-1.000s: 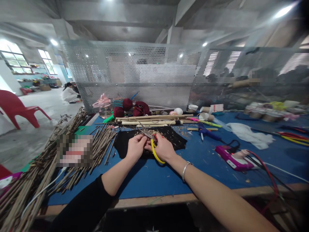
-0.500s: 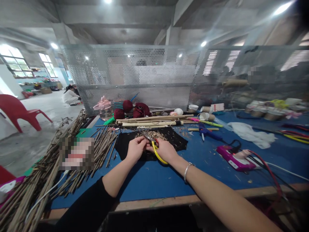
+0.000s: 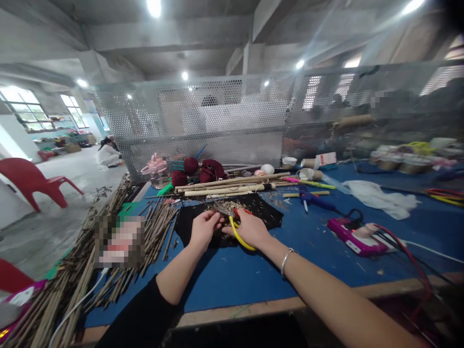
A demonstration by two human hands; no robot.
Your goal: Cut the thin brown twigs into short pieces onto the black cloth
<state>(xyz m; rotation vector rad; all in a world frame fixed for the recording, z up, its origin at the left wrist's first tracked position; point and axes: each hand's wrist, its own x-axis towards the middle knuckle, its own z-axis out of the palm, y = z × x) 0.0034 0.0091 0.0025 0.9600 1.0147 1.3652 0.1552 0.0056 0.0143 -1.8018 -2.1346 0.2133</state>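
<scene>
In my right hand [image 3: 252, 228] is a pair of scissors [image 3: 236, 234] with yellow and red handles. Their blades point up and to the left, just above my left hand [image 3: 204, 225]. The left thumb and fingers are pinched together; whatever they hold is too small or hidden to name. Both hands are over a black cloth [image 3: 266, 212] strewn with small dry brown clippings [image 3: 237, 205]. Left of the cloth lie many thin cut brown sticks [image 3: 155, 237].
Long dry stems [image 3: 72, 270] are heaped along the table's left side. Pale rods [image 3: 224, 188] and dark red yarn balls [image 3: 191, 166] lie at the back. To the right are a blue glue gun [image 3: 315, 199], a purple power strip [image 3: 353, 237] and a white plastic bag [image 3: 380, 198].
My hands have moved slightly apart, the right one with the scissors going a little to the right. The whole view has shifted slightly with my head.
</scene>
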